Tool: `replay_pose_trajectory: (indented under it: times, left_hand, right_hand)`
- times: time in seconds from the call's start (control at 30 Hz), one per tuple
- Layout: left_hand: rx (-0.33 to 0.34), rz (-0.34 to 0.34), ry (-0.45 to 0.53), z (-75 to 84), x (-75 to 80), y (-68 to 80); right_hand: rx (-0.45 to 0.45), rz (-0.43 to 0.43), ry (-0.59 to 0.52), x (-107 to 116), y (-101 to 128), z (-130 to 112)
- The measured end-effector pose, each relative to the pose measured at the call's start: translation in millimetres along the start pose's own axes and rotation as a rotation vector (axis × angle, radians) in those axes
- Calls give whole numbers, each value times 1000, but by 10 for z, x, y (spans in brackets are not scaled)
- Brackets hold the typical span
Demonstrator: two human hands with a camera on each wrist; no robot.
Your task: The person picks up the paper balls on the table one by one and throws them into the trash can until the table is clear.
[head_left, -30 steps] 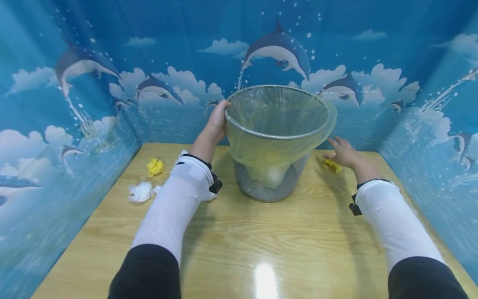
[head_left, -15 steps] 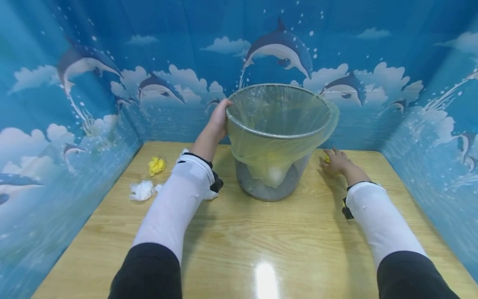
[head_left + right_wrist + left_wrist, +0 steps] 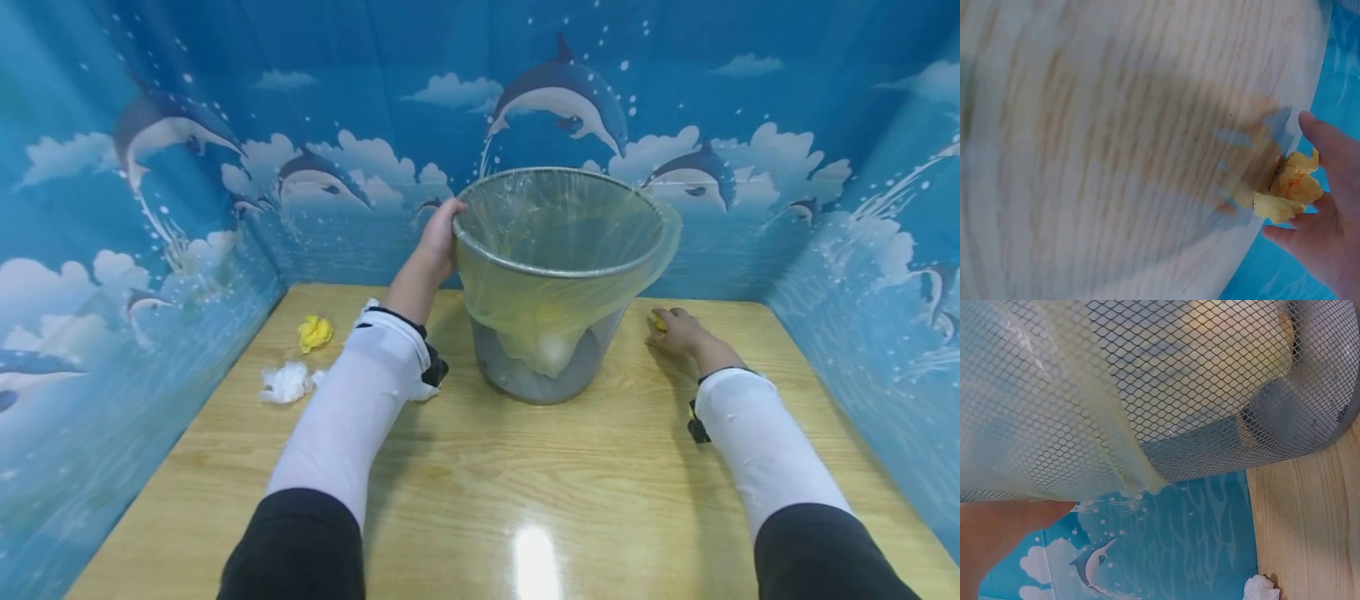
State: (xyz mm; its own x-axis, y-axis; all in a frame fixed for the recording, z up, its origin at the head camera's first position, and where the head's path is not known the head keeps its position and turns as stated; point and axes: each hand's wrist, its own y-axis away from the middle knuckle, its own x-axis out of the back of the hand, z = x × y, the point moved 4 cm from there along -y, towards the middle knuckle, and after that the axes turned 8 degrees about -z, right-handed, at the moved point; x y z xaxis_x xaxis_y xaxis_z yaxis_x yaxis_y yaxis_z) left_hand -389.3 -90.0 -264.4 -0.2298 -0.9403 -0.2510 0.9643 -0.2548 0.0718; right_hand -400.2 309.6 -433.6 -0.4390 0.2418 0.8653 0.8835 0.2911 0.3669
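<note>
A mesh wastebasket (image 3: 551,333) with a translucent yellow liner bag (image 3: 525,300) folded over its rim stands mid-table at the back. At the left of the rim, my left hand (image 3: 438,237) grips the bin; in the left wrist view part of that hand (image 3: 1010,531) shows beside the mesh wall (image 3: 1179,394). Pale, yellowish contents show through the mesh. To the right of the bin, my right hand (image 3: 678,332) has its thumb and fingers around a crumpled yellow paper ball (image 3: 1291,187), low at the tabletop. In the head view most of that ball is covered by the hand.
Left on the wooden table (image 3: 480,483) lie another crumpled yellow paper ball (image 3: 315,333) and crumpled white paper (image 3: 285,383), with more white bits partly behind the left forearm. A blue dolphin-print curtain (image 3: 375,100) encloses the back and both sides.
My right hand has moved down and left onto the yellow paper ball, and its fingers have closed around it. My left hand keeps its hold on the bin rim.
</note>
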Motion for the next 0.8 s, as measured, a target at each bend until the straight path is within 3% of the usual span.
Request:
replay_pose_trajectory:
  times: [0.27, 0.8]
  left_hand:
    - [4, 9, -15, 8, -1, 21]
    - [10, -4, -14, 10, 2, 9]
  right_hand:
    - [3, -2, -11, -19, 15, 13]
    - [51, -9, 101, -39, -7, 26]
